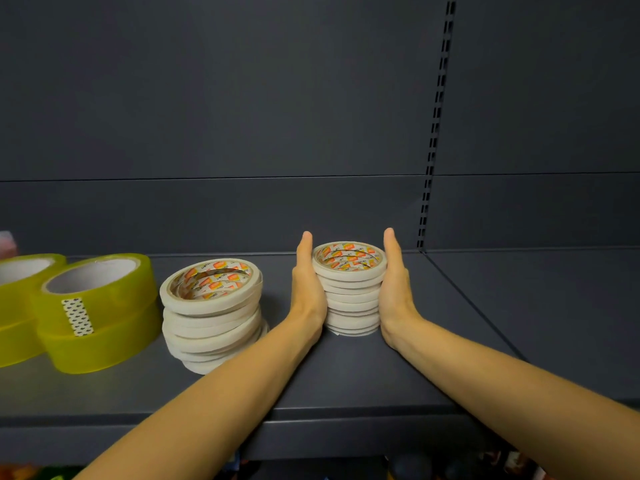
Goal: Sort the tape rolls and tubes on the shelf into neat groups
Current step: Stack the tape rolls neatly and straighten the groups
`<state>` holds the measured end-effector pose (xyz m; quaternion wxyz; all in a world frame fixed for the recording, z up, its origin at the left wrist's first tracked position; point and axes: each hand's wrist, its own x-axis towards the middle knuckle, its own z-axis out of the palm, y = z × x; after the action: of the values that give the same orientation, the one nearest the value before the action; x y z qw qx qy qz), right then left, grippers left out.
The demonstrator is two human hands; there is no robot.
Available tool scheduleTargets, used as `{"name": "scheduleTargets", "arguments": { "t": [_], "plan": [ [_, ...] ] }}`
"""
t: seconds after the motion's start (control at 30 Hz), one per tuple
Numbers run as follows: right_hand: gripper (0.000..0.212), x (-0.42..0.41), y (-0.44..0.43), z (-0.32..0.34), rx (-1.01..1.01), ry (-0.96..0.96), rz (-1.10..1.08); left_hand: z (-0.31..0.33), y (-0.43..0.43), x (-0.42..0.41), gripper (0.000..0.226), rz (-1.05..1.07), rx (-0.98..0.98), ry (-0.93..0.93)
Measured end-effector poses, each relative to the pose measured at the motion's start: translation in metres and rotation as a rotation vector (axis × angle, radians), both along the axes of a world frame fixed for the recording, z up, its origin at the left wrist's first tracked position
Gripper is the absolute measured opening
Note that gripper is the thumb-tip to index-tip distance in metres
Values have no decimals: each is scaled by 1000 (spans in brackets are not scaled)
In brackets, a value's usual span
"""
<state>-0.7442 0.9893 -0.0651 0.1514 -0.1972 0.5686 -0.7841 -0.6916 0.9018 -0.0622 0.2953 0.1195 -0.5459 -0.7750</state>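
Observation:
A stack of several thin white tape rolls (350, 296) stands on the dark shelf (346, 382). My left hand (306, 282) presses flat against its left side. On the right side my right hand (394, 285) presses the same stack, fingers straight. A second stack of white rolls (211, 313), somewhat skewed, stands to the left. Two stacks of wide yellow-green tape rolls (97, 310) (19, 299) stand at the far left.
The shelf's back panel (242, 133) rises just behind the stacks. A slotted upright (433, 133) divides it at the right, with bare shelf (536, 306) beyond. A reddish object (7, 242) peeks in at the far left. Blurred goods lie on the level below.

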Motion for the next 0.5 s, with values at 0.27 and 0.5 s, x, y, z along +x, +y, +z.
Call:
{"name": "scheduleTargets", "arguments": {
  "t": [0.27, 0.5],
  "plan": [
    [55, 0, -1, 0, -79, -40, 45, 0, 1, 0, 60, 18, -55, 83],
    [57, 1, -3, 1, -40, -41, 4, 0, 2, -2, 62, 93, -42, 12]
  ]
}}
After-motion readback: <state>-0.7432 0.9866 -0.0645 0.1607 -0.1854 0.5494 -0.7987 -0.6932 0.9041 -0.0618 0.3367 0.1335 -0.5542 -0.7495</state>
